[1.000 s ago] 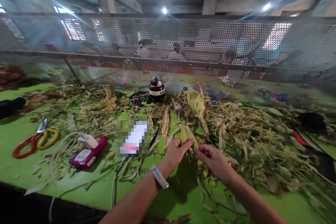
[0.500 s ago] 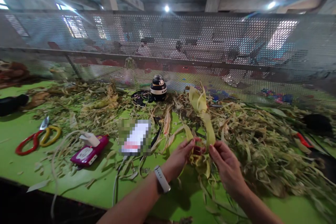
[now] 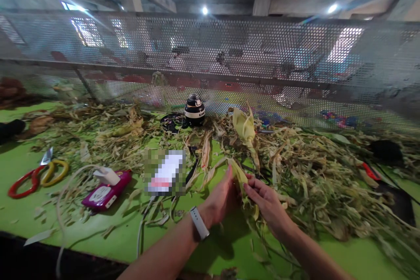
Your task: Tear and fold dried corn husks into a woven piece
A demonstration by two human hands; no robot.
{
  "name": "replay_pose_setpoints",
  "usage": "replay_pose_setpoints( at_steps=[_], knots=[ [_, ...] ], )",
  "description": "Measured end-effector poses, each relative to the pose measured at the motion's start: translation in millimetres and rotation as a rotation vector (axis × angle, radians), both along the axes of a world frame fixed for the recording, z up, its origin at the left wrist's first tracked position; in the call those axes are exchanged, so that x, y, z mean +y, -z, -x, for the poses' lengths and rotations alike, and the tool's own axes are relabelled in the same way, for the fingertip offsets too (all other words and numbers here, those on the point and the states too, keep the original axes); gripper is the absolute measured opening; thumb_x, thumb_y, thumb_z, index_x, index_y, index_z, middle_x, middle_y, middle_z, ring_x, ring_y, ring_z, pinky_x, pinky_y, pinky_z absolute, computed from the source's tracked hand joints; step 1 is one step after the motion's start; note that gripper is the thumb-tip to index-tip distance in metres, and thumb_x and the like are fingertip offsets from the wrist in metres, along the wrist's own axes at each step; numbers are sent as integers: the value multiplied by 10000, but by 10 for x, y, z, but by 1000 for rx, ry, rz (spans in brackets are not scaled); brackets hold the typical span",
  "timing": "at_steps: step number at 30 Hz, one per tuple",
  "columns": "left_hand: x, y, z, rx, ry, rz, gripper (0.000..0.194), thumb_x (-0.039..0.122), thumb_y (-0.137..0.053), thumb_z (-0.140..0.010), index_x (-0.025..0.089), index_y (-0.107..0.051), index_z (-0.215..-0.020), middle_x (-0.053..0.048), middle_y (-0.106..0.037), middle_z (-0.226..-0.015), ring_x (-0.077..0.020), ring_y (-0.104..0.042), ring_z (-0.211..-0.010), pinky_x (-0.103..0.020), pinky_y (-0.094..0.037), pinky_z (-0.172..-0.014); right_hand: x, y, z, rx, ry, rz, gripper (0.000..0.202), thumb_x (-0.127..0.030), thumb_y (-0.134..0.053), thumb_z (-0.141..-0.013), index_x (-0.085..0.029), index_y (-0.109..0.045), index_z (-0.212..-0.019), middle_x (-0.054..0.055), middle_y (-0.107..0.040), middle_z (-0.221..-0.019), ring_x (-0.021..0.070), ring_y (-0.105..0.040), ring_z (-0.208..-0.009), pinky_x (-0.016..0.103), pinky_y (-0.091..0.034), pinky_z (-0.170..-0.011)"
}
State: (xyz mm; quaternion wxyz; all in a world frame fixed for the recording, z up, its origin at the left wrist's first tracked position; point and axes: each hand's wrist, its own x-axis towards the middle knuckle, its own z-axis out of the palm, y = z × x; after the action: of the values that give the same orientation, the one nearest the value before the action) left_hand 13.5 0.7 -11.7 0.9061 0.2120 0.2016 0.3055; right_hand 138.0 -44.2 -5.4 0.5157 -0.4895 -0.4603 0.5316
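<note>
In the head view, my left hand [image 3: 225,197], with a white watch band on the wrist, curls around the base of a yellow-green corn husk piece [image 3: 241,178]. My right hand [image 3: 267,203] pinches the same piece from the other side with thumb and fingers. Thin husk strips hang below both hands toward the green table [image 3: 226,245]. The palm-side fingers of my left hand are partly hidden. Just beyond the hands, a bulkier pale green husk bundle [image 3: 244,124] stands upright among dry leaves.
Heaps of dried husks [image 3: 328,183] spread right and back. On the left lie scissors [image 3: 39,175] with red and yellow handles, a purple power bank [image 3: 106,192] with a white plug, and a cabled phone [image 3: 167,173]. A black jar [image 3: 194,111] stands before a perforated metal screen [image 3: 210,48].
My right hand has moved left, closer to my left hand. The upright husk strip it pinched has come down, and a husk piece now slants between both hands. The view has shifted slightly.
</note>
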Motion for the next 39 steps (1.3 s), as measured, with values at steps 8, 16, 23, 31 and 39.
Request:
replay_pose_setpoints(
  at_steps=[8, 16, 23, 31, 39],
  knots=[
    [-66, 129, -4, 39, -107, -187, 251, 278, -668, -769, 171, -624, -992, -46, -684, -843, -172, -628, -802, -270, -440, -745, 31, 69, -9, -15, 36, -76, 373, -540, -683, -681, -190, -631, -797, 48, -666, -866, 186, -597, -834, 309, -470, -811],
    [-89, 168, -47, 87, -148, -193, 233, 334, -703, -719, 197, -609, -882, 9, -655, -746, -144, -605, -700, -269, -438, -712, 56, 121, -8, -2, 72, -38, 389, -537, -692, -668, -183, -569, -774, 3, -620, -703, 142, -568, -688, 256, -465, -685],
    [-79, 103, -51, 102, -200, -125, 259, 404, -694, -707, 177, -570, -711, 4, -624, -639, -187, -613, -751, -293, -453, -707, 24, 105, 20, -113, 90, -87, 334, -481, -682, -697, -178, -594, -808, 23, -618, -749, 161, -570, -712, 278, -469, -684],
    [-52, 87, -33, 81, -162, -197, 247, 416, -660, -735, 173, -630, -766, -60, -691, -797, -258, -615, -921, -382, -466, -804, 35, 148, -23, -288, 40, -162, 205, -362, -609, -777, -187, -602, -885, 35, -609, -836, 185, -555, -786, 299, -459, -737],
    [-67, 83, -5, 62, -142, -266, 220, 358, -650, -765, 154, -632, -685, -84, -696, -934, -235, -600, -965, -344, -425, -889, 46, 152, -4, -166, -6, -157, 238, -363, -685, -710, -177, -617, -842, 13, -623, -789, 179, -570, -767, 281, -476, -737]
  ],
)
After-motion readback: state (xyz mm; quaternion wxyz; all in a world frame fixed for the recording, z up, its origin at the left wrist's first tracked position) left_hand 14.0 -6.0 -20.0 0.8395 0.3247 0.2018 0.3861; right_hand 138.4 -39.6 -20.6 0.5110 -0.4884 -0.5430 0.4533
